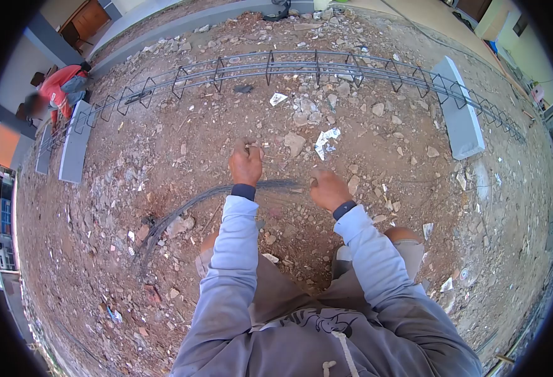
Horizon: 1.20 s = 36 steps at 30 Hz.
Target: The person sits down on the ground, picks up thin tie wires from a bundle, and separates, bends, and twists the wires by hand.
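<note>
My left hand (246, 164) is above the rubble ground with its fingers curled together. Whatever it pinches, if anything, is too small to make out. A bundle of thin dark tie wire (206, 193) lies on the ground, passing under my left wrist and stretching to the lower left. To the right of the bundle's end, my right hand (330, 190) is closed too, thumb and forefinger pressed together. I cannot tell what is between them. Both hands are apart from each other, in front of my knees.
A long rebar cage (269, 68) spans the far side, resting on grey blocks, one at right (462, 119) and one at left (75, 147). A co-worker in a red shirt (62, 88) bends over its left end. Stones and white shards (326, 142) litter the dirt.
</note>
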Each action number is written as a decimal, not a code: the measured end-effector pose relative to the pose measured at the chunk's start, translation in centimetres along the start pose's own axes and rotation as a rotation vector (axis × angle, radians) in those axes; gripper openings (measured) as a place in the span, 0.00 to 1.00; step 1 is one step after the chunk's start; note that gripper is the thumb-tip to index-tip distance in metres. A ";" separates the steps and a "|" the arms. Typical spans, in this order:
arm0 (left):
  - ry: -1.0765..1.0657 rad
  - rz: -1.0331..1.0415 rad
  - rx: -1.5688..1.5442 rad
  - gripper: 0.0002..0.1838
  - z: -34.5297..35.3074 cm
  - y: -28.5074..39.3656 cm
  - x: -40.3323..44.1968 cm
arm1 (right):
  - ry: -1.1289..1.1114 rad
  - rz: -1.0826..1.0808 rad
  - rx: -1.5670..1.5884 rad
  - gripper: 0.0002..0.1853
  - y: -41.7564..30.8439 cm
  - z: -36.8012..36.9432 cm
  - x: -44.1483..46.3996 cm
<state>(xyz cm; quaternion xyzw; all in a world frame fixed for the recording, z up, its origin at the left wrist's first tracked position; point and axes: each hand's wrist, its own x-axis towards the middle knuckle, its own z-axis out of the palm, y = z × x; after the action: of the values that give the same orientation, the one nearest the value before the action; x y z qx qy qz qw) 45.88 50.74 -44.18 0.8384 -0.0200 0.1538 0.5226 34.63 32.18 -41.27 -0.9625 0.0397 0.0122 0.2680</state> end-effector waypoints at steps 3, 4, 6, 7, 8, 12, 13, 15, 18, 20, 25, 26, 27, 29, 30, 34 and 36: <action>-0.043 -0.043 0.072 0.11 -1.4 1.3 0.0 | -0.477 -0.147 0.247 0.12 -0.8 -0.6 -0.5; -0.036 -0.047 0.053 0.11 -1.5 0.9 0.1 | -0.629 -0.127 0.427 0.12 -3.0 -3.4 -0.9; -0.016 -0.046 0.050 0.11 -1.7 0.9 0.2 | -0.781 -0.063 0.768 0.12 -4.4 -5.6 -1.2; -0.004 -0.040 0.067 0.10 -1.7 1.2 0.3 | -0.779 -0.020 0.929 0.12 -4.4 -5.9 -1.3; 0.005 -0.032 0.085 0.10 -1.9 1.4 0.5 | -0.770 0.025 1.093 0.12 -4.2 -6.0 -1.4; -0.098 -0.033 0.181 0.11 -1.8 -0.1 1.3 | -0.172 0.054 0.769 0.10 -3.3 -5.2 -0.8; -0.139 -0.070 0.161 0.11 -1.8 -0.1 1.2 | 0.101 -0.021 0.507 0.09 -2.4 -3.6 -0.4; -0.157 -0.075 0.176 0.11 -2.2 0.7 1.0 | 0.287 -0.059 0.193 0.09 -1.6 -2.6 -0.4; -0.108 -0.012 0.228 0.11 -2.4 2.0 1.1 | 0.034 -0.046 0.080 0.09 -2.4 -3.8 -1.4; -0.140 -0.014 0.218 0.11 -2.4 1.3 0.9 | -0.158 -0.137 0.063 0.09 -2.9 -3.4 -3.2; -0.255 0.146 0.304 0.09 -0.6 5.9 -2.8 | -0.381 -0.162 -0.011 0.13 -4.0 -2.0 -4.6; -0.337 0.152 0.271 0.09 -0.5 6.7 -3.5 | -0.395 -0.131 -0.033 0.14 -4.5 -2.2 -4.7; -0.418 0.158 0.235 0.09 -0.3 7.5 -4.1 | -0.352 -0.084 0.072 0.14 -4.5 -1.6 -4.6; -0.425 0.218 0.171 0.09 -0.5 8.6 -4.2 | -0.258 0.015 0.281 0.14 -3.9 0.0 -4.1; -0.349 0.271 0.141 0.09 -0.7 8.9 -3.9 | -0.252 0.072 0.401 0.13 -4.4 -0.4 -4.0; -0.138 0.307 0.070 0.10 -1.5 9.5 -3.0 | -0.120 0.103 0.539 0.13 -5.0 -0.5 -3.6; -0.161 0.288 0.179 0.11 -1.3 8.6 -3.2 | -0.051 0.067 0.402 0.13 -5.0 0.5 -3.5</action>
<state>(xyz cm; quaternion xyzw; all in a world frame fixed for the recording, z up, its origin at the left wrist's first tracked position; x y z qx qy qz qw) 40.87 47.59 -37.10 0.8797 -0.1679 0.1607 0.4150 31.53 36.93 -39.00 -0.8872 0.0664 0.0375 0.4550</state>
